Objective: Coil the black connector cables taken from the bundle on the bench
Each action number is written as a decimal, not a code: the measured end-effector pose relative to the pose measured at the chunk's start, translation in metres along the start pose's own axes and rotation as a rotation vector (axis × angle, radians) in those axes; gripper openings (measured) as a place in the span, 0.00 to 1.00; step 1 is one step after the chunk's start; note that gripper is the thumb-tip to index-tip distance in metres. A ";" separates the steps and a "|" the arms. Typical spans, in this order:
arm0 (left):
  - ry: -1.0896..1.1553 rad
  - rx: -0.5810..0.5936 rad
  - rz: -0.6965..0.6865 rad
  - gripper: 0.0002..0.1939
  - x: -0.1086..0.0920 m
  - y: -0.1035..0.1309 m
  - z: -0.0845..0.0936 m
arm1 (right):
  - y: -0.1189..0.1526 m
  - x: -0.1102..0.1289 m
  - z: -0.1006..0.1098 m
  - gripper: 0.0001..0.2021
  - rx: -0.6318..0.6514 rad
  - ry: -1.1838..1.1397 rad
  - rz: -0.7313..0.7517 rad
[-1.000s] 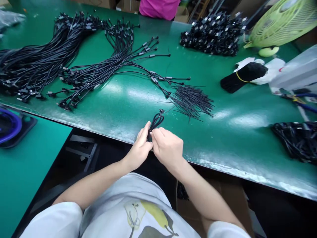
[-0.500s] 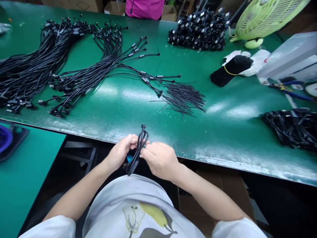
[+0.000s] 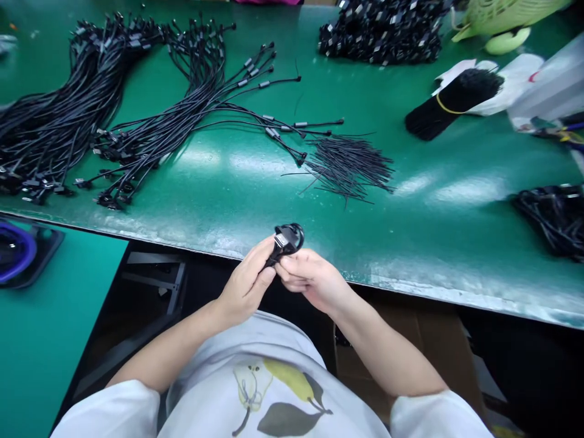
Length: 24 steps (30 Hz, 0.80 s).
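Note:
A coiled black cable (image 3: 292, 238) with a metal-tipped plug is held at the table's front edge, its plug end pointing up. My left hand (image 3: 249, 280) grips it from the left, fingers and thumb closed around its lower part. From the right, my right hand (image 3: 310, 277) pinches at the same bundle; what exactly sits between those fingertips is hidden. Beyond the hands lies a loose pile of short black twist ties (image 3: 351, 164). Several straight black cables (image 3: 182, 121) with plugs spread out to the left of that pile.
A thick bundle of cables (image 3: 91, 91) covers the far left. Coiled cables (image 3: 383, 33) are heaped at the back, more coiled cables (image 3: 554, 219) at the right. A banded bundle of black ties (image 3: 451, 103) lies near a green fan (image 3: 511, 18). The green table (image 3: 319, 225) ends before my body.
The coiled cable has turned from leaning lengthwise to showing its plug end up. Both hands have moved slightly right and closed in around it. The view has tipped down.

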State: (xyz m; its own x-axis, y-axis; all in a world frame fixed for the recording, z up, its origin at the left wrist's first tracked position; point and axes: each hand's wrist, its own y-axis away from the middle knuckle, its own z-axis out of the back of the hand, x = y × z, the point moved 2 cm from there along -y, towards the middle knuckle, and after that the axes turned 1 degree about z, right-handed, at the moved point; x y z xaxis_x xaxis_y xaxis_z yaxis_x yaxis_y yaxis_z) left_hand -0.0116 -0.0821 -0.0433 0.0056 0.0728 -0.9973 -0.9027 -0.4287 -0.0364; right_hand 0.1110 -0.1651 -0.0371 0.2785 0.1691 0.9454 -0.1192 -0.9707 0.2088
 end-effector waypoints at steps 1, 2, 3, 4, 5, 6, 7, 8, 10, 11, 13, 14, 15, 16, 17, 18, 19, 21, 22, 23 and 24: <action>0.050 -0.014 0.027 0.22 0.000 0.000 0.001 | 0.000 -0.005 0.001 0.24 0.068 -0.102 -0.093; 0.127 -0.031 0.077 0.21 0.001 -0.001 0.002 | 0.000 -0.009 0.003 0.26 0.094 -0.127 -0.145; 0.215 -0.054 0.140 0.21 0.002 -0.003 0.003 | 0.001 -0.010 0.007 0.27 0.079 -0.078 -0.155; 0.297 -0.084 0.202 0.21 0.004 -0.005 0.004 | 0.002 -0.009 0.012 0.26 0.011 0.027 -0.124; 0.352 -0.121 0.248 0.21 0.006 -0.007 0.005 | 0.004 -0.007 0.018 0.25 -0.103 0.158 -0.062; 0.363 -0.156 0.281 0.20 0.008 -0.009 0.006 | 0.005 -0.003 0.023 0.22 -0.234 0.287 0.023; 0.323 -0.180 0.300 0.20 0.010 -0.012 0.006 | 0.007 0.002 0.025 0.19 -0.341 0.390 0.116; 0.237 -0.185 0.301 0.19 0.011 -0.016 0.005 | 0.008 0.005 0.026 0.17 -0.413 0.459 0.198; -0.032 -0.154 0.238 0.17 0.012 -0.022 0.000 | 0.009 0.007 0.022 0.17 -0.463 0.508 0.287; -0.182 -0.127 0.185 0.17 0.011 -0.025 -0.004 | 0.008 0.005 0.019 0.17 -0.461 0.504 0.291; -0.421 -0.058 0.078 0.19 0.011 -0.027 -0.013 | 0.007 -0.001 0.016 0.15 -0.481 0.436 0.256; -0.489 -0.016 0.040 0.21 0.011 -0.027 -0.017 | 0.006 -0.005 0.019 0.16 -0.496 0.360 0.239; -0.523 0.029 0.023 0.25 0.012 -0.025 -0.020 | 0.006 -0.008 0.025 0.17 -0.493 0.258 0.229; -0.525 0.086 0.019 0.29 0.013 -0.023 -0.020 | 0.006 -0.011 0.037 0.19 -0.475 0.150 0.219; -0.511 0.141 0.026 0.31 0.016 -0.021 -0.017 | 0.009 -0.012 0.056 0.22 -0.469 0.064 0.209; -0.503 0.164 0.058 0.30 0.020 -0.019 -0.011 | 0.016 -0.009 0.081 0.24 -0.509 0.035 0.200; -0.507 0.149 0.085 0.28 0.025 -0.017 -0.002 | 0.029 -0.003 0.111 0.25 -0.616 0.100 0.183; -0.555 0.132 0.117 0.23 0.039 -0.016 0.019 | 0.070 0.023 0.178 0.26 -0.972 0.430 0.120; -0.556 0.116 0.124 0.22 0.046 -0.016 0.029 | 0.096 0.042 0.208 0.26 -1.184 0.658 0.068; -0.552 0.100 0.130 0.22 0.052 -0.017 0.038 | 0.123 0.062 0.234 0.25 -1.331 0.783 0.033; -0.546 0.084 0.132 0.21 0.056 -0.018 0.044 | 0.148 0.081 0.255 0.25 -1.423 0.852 0.016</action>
State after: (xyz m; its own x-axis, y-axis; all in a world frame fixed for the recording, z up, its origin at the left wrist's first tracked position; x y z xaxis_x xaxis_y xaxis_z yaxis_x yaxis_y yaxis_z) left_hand -0.0138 -0.0304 -0.0960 -0.3126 0.4883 -0.8148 -0.9119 -0.3945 0.1134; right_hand 0.3591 -0.3384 0.0065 -0.2417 0.6657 0.7060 -0.9693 -0.1312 -0.2082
